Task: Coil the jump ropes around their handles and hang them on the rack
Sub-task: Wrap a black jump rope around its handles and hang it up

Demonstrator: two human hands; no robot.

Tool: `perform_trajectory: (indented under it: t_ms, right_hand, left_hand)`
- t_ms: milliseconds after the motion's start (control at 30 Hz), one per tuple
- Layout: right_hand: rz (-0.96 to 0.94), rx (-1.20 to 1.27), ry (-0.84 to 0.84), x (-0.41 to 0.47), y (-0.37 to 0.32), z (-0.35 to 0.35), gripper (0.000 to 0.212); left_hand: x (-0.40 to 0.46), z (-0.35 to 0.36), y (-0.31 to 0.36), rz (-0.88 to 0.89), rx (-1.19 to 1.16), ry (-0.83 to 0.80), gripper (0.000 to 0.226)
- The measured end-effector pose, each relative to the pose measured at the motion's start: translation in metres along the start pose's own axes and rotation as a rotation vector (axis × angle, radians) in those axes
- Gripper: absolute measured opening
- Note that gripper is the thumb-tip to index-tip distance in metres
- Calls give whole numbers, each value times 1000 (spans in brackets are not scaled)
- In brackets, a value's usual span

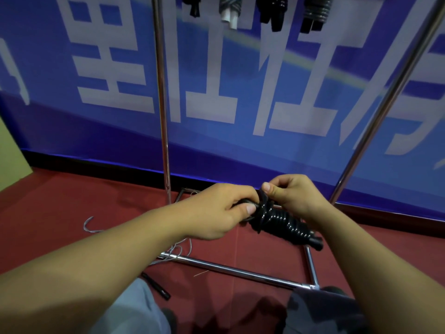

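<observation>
A black handle [156,286] lies on the red carpet [72,201] by the person's knee. Above the rack [237,270] base, the left hand [216,210] grips one end of the coiled black jump rope [281,224] while the right hand [291,192] pinches its loop. Finished bundles [272,10] hang overhead.

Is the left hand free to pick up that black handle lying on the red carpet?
Probably not yet: the left hand grips the coiled black jump rope with the right hand. The handle lies unobstructed.
</observation>
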State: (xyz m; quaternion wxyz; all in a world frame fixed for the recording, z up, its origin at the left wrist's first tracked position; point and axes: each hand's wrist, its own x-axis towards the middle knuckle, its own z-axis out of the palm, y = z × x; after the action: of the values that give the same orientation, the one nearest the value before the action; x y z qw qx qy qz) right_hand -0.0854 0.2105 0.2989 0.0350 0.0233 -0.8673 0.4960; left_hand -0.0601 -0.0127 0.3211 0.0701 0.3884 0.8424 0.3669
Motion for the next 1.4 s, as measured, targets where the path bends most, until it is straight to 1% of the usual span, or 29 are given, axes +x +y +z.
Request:
perform_trajectory:
  t_ms: [67,133,200,267,333,400,467,567,667,767,933,1000,1067,1233,1300,1400]
  right_hand:
    - [-3,63,-29,0,-2,1,40]
    - [-16,197,-63,-2,-1,1,32]
    - [-23,147,-71,-2,0,3,20]
    - [41,39,-7,0,-2,12,34]
    - [46,37,47,1,-3,21,38]
    - [26,97,16,-3,-7,28,36]
    - [-9,103,-33,-7,-8,36,40]
    - [-73,23,-63,-13,-13,43,36]
    - [-97,-71,-68,-17,-18,48,30]
    - [-157,-203,-79,-23,-24,51,29]
    - [-277,-449,-104,-33,-28,56,29]
    - [-318,-504,-133,-36,-28,59,24]
    - [-319,-528,-181,-37,-27,60,18]
    - [-230,-512,-255,-40,-34,57,12]
    - [-167,-504,-255,-41,-37,55,18]
    - [-22,-457,-267,-42,-43,50,32]
  left_hand:
    - [1,0,0,12,-120,46,18]
    - [3,1,1,13,-227,101,19]
    - [7,2,1,-8,-344,178,14]
    - [12,3,1,-44,-442,279,16]
    - [16,2,1,-85,-507,371,19]
    - [19,0,0,-132,-542,443,17]
    - [22,-1,-2,-179,-556,504,19]
    - [25,-1,-5,-217,-554,564,18]
    - [26,-1,-9,-264,-557,627,20]
    - [28,-2,-14,-303,-505,689,20]
    - [29,-3,-26,-345,-340,675,22]
    - [30,-3,-31,-360,-256,652,22]
    - [30,-3,-32,-367,-164,622,22]
    - [27,-4,-37,-344,-7,539,22]
    - [26,-4,-39,-329,42,509,20]
    - [26,-1,-41,-322,120,467,19]
